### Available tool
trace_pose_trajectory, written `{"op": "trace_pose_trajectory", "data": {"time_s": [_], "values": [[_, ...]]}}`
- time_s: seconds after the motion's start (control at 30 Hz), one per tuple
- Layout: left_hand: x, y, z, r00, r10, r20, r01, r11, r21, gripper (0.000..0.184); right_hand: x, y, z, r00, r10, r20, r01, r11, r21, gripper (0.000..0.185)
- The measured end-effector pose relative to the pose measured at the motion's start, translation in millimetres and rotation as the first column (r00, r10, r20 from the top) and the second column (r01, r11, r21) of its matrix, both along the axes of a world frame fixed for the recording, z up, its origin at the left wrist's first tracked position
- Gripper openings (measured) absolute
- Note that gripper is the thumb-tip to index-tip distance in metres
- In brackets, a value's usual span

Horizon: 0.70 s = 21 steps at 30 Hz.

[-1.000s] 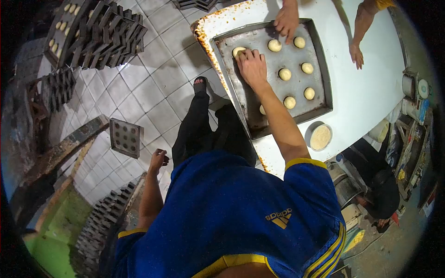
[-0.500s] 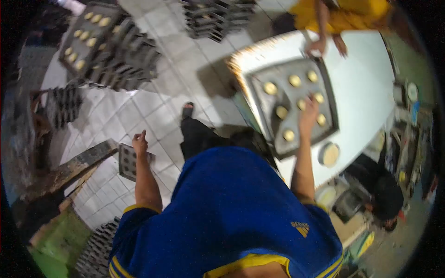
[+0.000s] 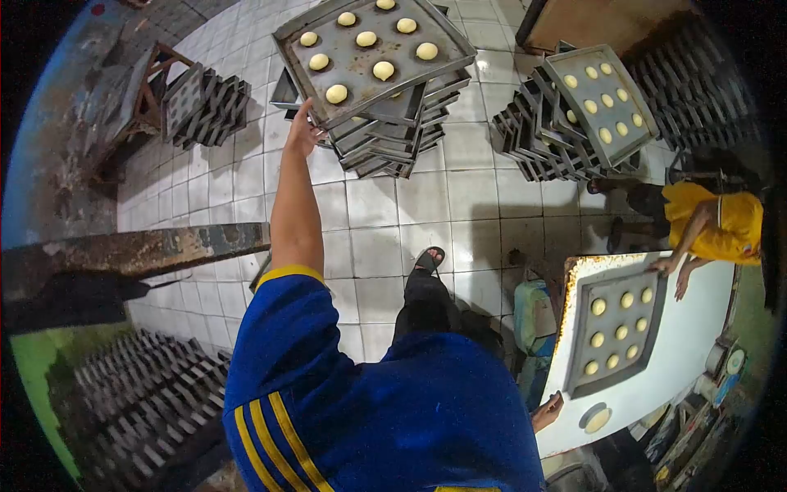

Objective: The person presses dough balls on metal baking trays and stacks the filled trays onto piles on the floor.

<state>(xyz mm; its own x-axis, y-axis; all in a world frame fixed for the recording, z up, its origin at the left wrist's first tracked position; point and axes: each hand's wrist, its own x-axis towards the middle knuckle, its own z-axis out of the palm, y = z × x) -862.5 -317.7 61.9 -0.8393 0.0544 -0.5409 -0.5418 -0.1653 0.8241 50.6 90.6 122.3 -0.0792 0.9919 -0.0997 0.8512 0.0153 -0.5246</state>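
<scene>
My left hand (image 3: 303,133) reaches forward to the near corner of a metal baking tray (image 3: 361,70) on top of a stack. Its fingers are closed at the rim. Several round pale dough balls (image 3: 366,38) sit spaced out on that tray. At the lower right, my right hand (image 3: 547,412) is by the edge of the white table (image 3: 697,320), fingers partly stretched and nothing seen in them. Close by lie another baking tray (image 3: 609,328) with rows of dough balls (image 3: 620,332) and a round tin (image 3: 597,418) with pale contents.
Crosswise tray stacks stand at the left (image 3: 217,111), ahead (image 3: 393,148) and right (image 3: 541,131). A worn beam (image 3: 139,250) juts in from the left. Another person in yellow (image 3: 709,221) has their hands at the table's far side. A green container (image 3: 534,316) stands beside the table.
My view has swung left. My left hand has moved forward to the stacked tray. My right hand has withdrawn from the dough balls on the table tray to the table's edge.
</scene>
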Motion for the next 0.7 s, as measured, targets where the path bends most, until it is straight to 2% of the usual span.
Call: {"op": "trace_pose_trajectory", "data": {"time_s": [0.03,0.07,0.17,0.2,0.23,0.3,0.33,0.4,0.47,0.53,0.6,0.63,0.67,0.7], "values": [[-12,3,-2,0.992,-0.127,-0.014,0.127,0.990,0.053,0.069,-1,-8,-1,1.000,-0.001,-0.020,0.001,1.000,-0.011,0.055],[-19,4,-3,0.990,-0.139,-0.012,0.140,0.989,0.057,0.069,-2,-13,-2,0.999,0.004,-0.038,-0.004,1.000,-0.003,0.054],[-34,13,8,0.985,-0.111,0.131,0.120,0.991,-0.067,0.054,2,-15,-6,0.999,-0.002,-0.054,0.000,0.999,-0.051,0.052],[-45,4,-6,0.976,-0.145,0.162,0.149,0.989,-0.012,0.051,-3,-14,-3,0.998,0.033,-0.046,-0.034,0.999,-0.030,0.050],[-48,2,-15,0.979,-0.157,0.132,0.148,0.986,0.070,0.045,-7,-13,-2,0.998,0.020,-0.052,-0.021,1.000,-0.022,0.050],[-35,1,-14,0.997,-0.077,0.012,0.077,0.997,0.004,0.034,-17,-12,-3,0.994,0.037,-0.107,-0.037,0.999,0.001,0.050],[-33,-1,-16,0.995,-0.097,0.003,0.097,0.995,0.007,0.034,-23,-12,0,0.991,0.048,-0.128,-0.049,0.999,-0.003,0.049],[-33,-7,-24,0.988,-0.150,0.044,0.153,0.986,-0.059,0.012,-32,-10,4,0.988,0.058,-0.145,-0.059,0.998,0.001,0.048],[-9,-6,-25,0.997,-0.027,-0.074,0.027,1.000,0.002,0.005,-39,-9,13,0.987,0.062,-0.148,-0.067,0.997,-0.028,0.045],[18,-6,-20,0.992,-0.066,-0.110,0.068,0.998,0.016,0.006,-34,-5,5,0.983,0.044,-0.176,-0.050,0.998,-0.034,0.045],[76,-10,16,0.919,-0.185,-0.348,0.203,0.979,0.015,0.013,1,5,-21,0.979,0.049,-0.198,-0.063,0.996,-0.063,0.045],[89,-28,-3,0.839,-0.322,-0.438,0.186,0.927,-0.325,0.020,13,5,-35,0.968,0.030,-0.249,-0.045,0.997,-0.056,0.042],[109,-40,3,0.962,-0.128,-0.242,0.124,0.992,-0.031,0.021,24,4,-42,0.957,-0.007,-0.291,-0.005,0.999,-0.042,0.040],[146,-35,31,0.934,-0.255,-0.250,0.244,0.967,-0.077,0.024,31,2,-39,0.970,-0.045,-0.237,0.029,0.997,-0.069,0.037]]}}
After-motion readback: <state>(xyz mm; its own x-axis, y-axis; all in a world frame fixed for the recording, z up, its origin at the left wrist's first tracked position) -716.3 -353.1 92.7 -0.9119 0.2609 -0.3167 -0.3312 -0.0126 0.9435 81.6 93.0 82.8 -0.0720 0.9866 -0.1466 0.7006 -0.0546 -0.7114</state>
